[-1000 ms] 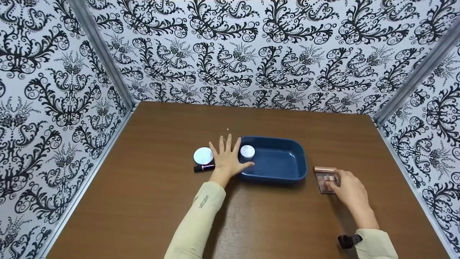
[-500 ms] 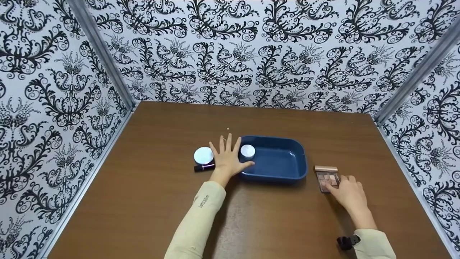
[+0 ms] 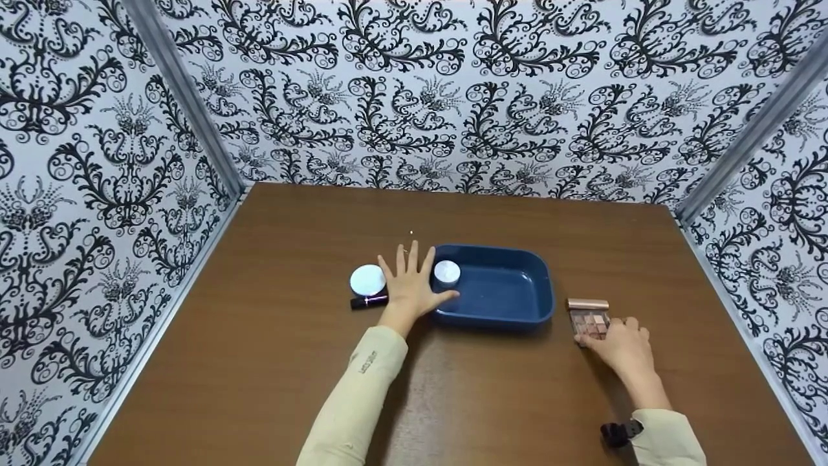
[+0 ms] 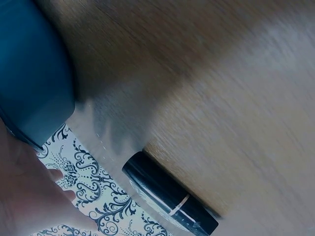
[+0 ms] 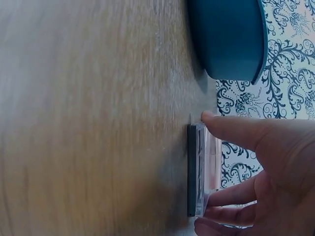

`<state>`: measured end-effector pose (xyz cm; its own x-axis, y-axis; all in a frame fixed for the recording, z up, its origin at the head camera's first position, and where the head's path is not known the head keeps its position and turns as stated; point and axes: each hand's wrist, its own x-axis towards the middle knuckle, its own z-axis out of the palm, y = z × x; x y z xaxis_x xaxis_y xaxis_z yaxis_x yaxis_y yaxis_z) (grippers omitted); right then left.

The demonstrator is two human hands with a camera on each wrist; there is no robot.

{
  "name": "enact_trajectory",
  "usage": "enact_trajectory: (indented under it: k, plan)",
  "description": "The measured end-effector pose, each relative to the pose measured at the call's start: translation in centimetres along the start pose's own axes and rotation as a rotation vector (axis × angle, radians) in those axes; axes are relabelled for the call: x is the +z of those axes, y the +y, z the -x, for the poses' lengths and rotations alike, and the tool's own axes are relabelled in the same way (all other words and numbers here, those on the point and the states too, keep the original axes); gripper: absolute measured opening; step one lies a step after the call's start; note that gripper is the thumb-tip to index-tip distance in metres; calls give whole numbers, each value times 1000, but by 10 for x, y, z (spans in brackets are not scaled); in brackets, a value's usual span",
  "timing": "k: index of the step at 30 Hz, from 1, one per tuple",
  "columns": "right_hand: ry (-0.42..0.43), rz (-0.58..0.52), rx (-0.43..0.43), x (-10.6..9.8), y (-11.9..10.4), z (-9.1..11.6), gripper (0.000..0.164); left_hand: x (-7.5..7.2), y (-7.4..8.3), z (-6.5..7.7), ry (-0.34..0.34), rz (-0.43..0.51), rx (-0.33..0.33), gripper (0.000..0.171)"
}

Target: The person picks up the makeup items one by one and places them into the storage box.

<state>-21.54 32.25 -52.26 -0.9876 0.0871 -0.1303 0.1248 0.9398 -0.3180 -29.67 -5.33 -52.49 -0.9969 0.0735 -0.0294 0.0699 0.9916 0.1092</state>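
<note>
My left hand [image 3: 411, 291] lies with its fingers spread at the left wall of a blue plastic basin [image 3: 495, 321]. A white-topped jar [image 3: 447, 273] stands inside the basin's left end. Left of that hand are a round white disc [image 3: 367, 280] and a black lipstick tube [image 3: 369, 301], which lies on its side in the left wrist view. My right hand [image 3: 624, 349] spans an eyeshadow palette [image 3: 592, 323] flat on the table. In the right wrist view its thumb [image 5: 231, 129] grips one edge of the palette and the fingers the opposite edge.
A rose-gold tube [image 3: 588, 303] lies along the palette's far edge, right of the basin. The brown tabletop [image 3: 479, 395] is bounded by patterned walls [image 3: 414, 97] at the back and both sides. A dark wrist device [image 3: 621, 433] sits at the right cuff.
The right fingers have drawn back from the rose-gold tube to the palette's right side. Its thumb has slid from over the color pans to the left edge. The left hand stays put.
</note>
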Motion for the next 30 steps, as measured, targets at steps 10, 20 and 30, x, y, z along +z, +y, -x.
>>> enact_trajectory:
  k: [10, 20, 30]
  plan:
    - [-45, -84, 28, -4, -1, -2, 79, -3, 0, 2, -5, -4, 4, 112]
    - [-66, -130, 26, -9, 1, 2, 101, -1, 1, 1, 0, 21, 0, 111]
    - [-59, -163, 23, -10, 4, 0, 89, 0, 1, 1, -4, 8, -6, 111]
